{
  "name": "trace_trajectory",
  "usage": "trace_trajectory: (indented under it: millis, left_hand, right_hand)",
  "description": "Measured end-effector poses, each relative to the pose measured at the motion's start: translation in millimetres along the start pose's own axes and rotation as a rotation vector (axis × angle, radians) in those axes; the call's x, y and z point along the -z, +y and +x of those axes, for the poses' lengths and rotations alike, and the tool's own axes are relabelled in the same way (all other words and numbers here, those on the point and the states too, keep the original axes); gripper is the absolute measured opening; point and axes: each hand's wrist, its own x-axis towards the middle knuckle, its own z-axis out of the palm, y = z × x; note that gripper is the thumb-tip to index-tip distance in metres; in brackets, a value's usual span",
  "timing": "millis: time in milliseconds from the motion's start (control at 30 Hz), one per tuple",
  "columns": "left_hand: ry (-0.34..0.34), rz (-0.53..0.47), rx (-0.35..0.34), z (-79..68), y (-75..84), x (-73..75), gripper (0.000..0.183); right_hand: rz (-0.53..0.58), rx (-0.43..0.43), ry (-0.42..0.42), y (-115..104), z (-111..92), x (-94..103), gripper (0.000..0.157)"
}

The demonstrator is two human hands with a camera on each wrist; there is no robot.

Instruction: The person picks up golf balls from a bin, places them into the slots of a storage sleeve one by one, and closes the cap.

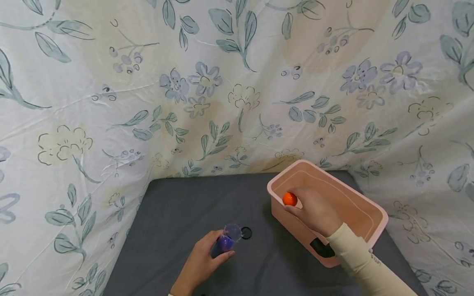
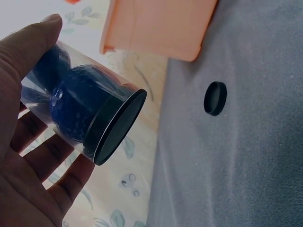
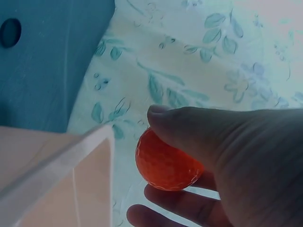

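Note:
My left hand (image 1: 205,253) grips a clear plastic tube (image 1: 232,231), thumb on one side and fingers round the other. Dark blue dimpled balls (image 2: 78,101) show through its wall, and a black cap (image 2: 120,126) closes one end. The tube is held tilted above the dark cloth. My right hand (image 1: 317,209) pinches an orange golf ball (image 1: 290,199) between thumb and fingers. In the head view it overlaps the left rim of a pink bin (image 1: 364,203); the right wrist view shows the ball (image 3: 165,163) beside the bin's rim (image 3: 57,161).
A loose black round cap (image 1: 246,233) lies on the dark grey cloth (image 1: 192,203), just right of the tube. The bin stands at the right, a black patch (image 1: 321,248) on its near side. Floral fabric (image 1: 237,90) hangs behind and along both sides.

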Motion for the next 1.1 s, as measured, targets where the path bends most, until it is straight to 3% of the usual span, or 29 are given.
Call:
trace_trajectory:
  millis: [267, 433, 633, 1100]
  left_hand:
    - [0.008, 0.018, -0.007, 0.0, 0.1, -0.2, 0.046]
    - [0.011, 0.025, -0.013, 0.2, 0.7, 0.1, 0.046]
    - [0.019, 0.036, -0.006, -0.3, 1.7, 1.0, 0.046]
    - [-0.034, 0.03, 0.018, 2.1, 3.8, 0.9, 0.049]
  right_hand:
    - [0.041, -0.012, 0.041, -23.8, -1.6, -5.5, 0.041]
    - [0.08, 0.041, 0.101, -39.8, -1.5, -10.6, 0.036]
    - [0.074, 0.073, 0.107, -55.3, -0.9, -18.1, 0.045]
    - [0.343, 0.035, 0.075, -85.2, -9.7, -37.6, 0.048]
